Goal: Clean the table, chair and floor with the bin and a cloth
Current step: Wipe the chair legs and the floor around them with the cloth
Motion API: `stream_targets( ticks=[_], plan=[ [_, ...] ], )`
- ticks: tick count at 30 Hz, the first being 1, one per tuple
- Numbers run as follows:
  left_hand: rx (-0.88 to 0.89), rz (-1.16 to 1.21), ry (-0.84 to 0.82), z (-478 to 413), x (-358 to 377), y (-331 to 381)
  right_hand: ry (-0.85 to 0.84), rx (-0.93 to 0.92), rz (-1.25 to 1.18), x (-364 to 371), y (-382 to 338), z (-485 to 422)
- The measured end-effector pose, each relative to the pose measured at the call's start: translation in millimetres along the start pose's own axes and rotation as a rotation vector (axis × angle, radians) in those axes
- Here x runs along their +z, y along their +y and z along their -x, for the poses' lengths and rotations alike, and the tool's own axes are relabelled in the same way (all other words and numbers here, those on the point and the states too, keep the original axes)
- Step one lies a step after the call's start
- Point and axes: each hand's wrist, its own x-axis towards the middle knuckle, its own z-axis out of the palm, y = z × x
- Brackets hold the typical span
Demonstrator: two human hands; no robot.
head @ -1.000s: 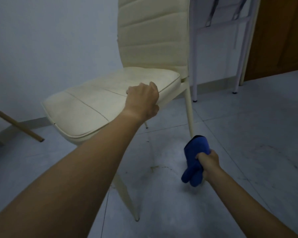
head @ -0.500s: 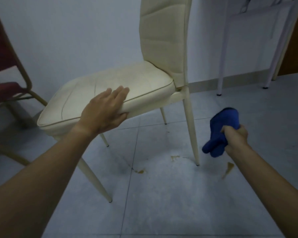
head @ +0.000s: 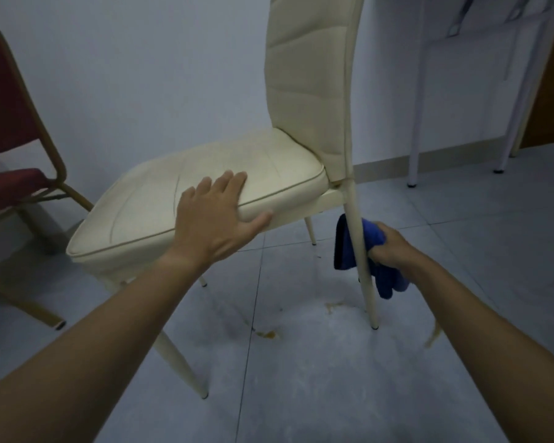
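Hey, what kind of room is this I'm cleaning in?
Likely a plain indoor dining or utility room: stained tiled floor, cream padded chair, red chair against a bare wall, white metal legs. The right hand grips a blue cloth.

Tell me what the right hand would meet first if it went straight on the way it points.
Probably the cream chair's rear leg: the right hand, gripping a blue cloth, points at it; depth is unclear.

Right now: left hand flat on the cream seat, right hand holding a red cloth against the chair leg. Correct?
One thing is off: the cloth is blue, not red, as the head view shows. The rest holds: the left hand lies flat on the cream seat, and the right hand holds the cloth against the chair leg.
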Motion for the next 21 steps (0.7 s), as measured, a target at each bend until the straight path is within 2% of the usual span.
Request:
stream_targets(
  ticks=[5,7,11,17,21],
  plan=[
    [-0.144,0.133,-0.160,-55,8,45,0.019,-0.236,-0.126,-29,-40,-6],
    [-0.190,0.217,-0.235,-81,10,56,0.036,-0.253,-0.134,-26,-33,-10],
    [-0.253,0.254,-0.296,-113,22,65,0.023,-0.174,-0.141,-2,11,-28],
    [-0.316,0.201,-0.243,-132,40,64,-0.075,0.061,0.051,46,131,-37],
    [-0.326,0.207,-0.173,-129,44,67,0.081,0.164,-0.079,73,158,-27]
  ],
)
